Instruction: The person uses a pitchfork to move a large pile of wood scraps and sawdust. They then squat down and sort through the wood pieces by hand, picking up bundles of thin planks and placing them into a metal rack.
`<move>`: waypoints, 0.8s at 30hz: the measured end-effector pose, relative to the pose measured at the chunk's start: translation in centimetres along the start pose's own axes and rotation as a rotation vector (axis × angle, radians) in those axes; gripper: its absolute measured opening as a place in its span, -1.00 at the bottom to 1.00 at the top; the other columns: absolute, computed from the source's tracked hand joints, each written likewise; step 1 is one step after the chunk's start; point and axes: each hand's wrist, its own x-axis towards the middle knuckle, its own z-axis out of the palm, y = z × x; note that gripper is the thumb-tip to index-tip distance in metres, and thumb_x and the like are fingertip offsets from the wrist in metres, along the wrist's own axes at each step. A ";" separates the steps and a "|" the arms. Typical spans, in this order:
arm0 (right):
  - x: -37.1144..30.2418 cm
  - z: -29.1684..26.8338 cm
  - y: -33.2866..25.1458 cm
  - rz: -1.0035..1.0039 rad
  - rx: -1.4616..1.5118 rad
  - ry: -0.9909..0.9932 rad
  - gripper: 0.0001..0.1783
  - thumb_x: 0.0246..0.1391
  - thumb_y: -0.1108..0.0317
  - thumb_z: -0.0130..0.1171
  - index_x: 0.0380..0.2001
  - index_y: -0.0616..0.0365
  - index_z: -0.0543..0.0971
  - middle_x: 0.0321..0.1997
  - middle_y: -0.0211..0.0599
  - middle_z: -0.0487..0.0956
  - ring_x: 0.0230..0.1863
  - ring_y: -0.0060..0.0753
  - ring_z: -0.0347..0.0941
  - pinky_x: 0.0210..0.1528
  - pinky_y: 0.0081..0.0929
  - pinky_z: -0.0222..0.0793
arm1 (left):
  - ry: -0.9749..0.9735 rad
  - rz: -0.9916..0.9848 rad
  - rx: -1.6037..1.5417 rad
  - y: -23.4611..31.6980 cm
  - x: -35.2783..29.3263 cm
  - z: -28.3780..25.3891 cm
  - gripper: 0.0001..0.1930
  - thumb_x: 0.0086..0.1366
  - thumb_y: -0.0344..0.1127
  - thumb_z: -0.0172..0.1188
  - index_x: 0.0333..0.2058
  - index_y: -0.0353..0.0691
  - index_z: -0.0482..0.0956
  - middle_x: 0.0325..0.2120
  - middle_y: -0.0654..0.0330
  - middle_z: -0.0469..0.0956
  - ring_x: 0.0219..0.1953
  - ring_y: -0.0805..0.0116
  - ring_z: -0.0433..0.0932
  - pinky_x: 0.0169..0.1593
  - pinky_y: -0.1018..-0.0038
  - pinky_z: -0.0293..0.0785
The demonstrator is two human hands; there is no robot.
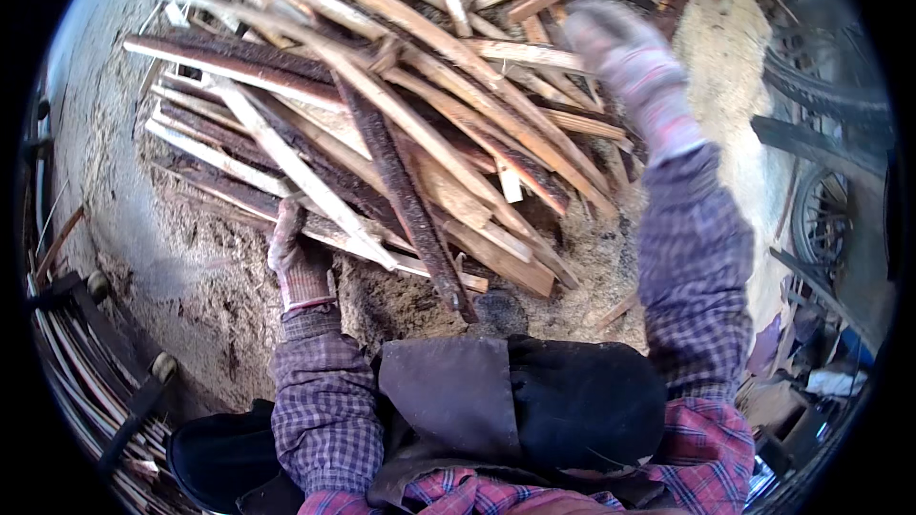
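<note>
A large heap of split wood strips (410,124), some with dark bark along one side, lies criss-crossed in front of me. My left hand (288,240), in a knitted glove, is at the near left edge of the heap. Its fingers are closed around a wood strip (358,244) low in the pile, and part of them is hidden by the wood. Stretched out to the far right, my right hand (615,48) wears a pale striped glove and is smeared by motion. It is over the ends of several strips, and its fingers cannot be made out.
Sawdust (239,353) covers the ground around the heap. A rack holding long thin strips (91,372) stands at the lower left. Spoked wheels with tyres (821,215) and mixed clutter are along the right side. A dark apron (448,391) covers my lap.
</note>
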 end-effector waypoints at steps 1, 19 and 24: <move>1.1 2.8 -1.3 0.076 -0.847 0.378 -0.46 0.06 0.08 0.03 -0.01 0.26 0.34 0.00 -0.03 0.42 0.04 -0.25 0.35 0.06 -0.48 0.27 | 0.021 0.005 -0.039 0.4 -0.2 -0.6 -0.55 0.11 -0.19 0.14 -0.07 -0.33 0.36 -0.17 0.11 0.44 -0.12 0.21 0.41 0.04 0.25 0.29; 4.3 -10.8 4.2 0.476 -0.773 0.103 -0.28 0.03 -0.10 -0.03 0.13 0.18 0.21 0.16 -0.23 0.28 0.17 -0.39 0.15 0.21 -0.57 -0.06 | 0.065 -0.004 -0.134 -0.8 -0.6 -1.7 -0.58 0.20 -0.17 -0.02 -0.04 -0.33 0.34 -0.16 0.10 0.46 -0.15 0.24 0.44 -0.01 0.30 0.35; 4.2 -9.7 4.9 0.565 -0.855 0.340 -0.37 -0.07 0.01 0.16 -0.03 0.26 0.37 -0.03 -0.26 0.42 -0.01 -0.42 0.30 0.08 -0.54 0.13 | 0.011 0.042 -0.134 -1.4 -0.4 -1.2 -0.54 0.19 -0.13 -0.04 -0.02 -0.33 0.31 -0.14 0.07 0.43 -0.13 0.21 0.41 0.02 0.29 0.32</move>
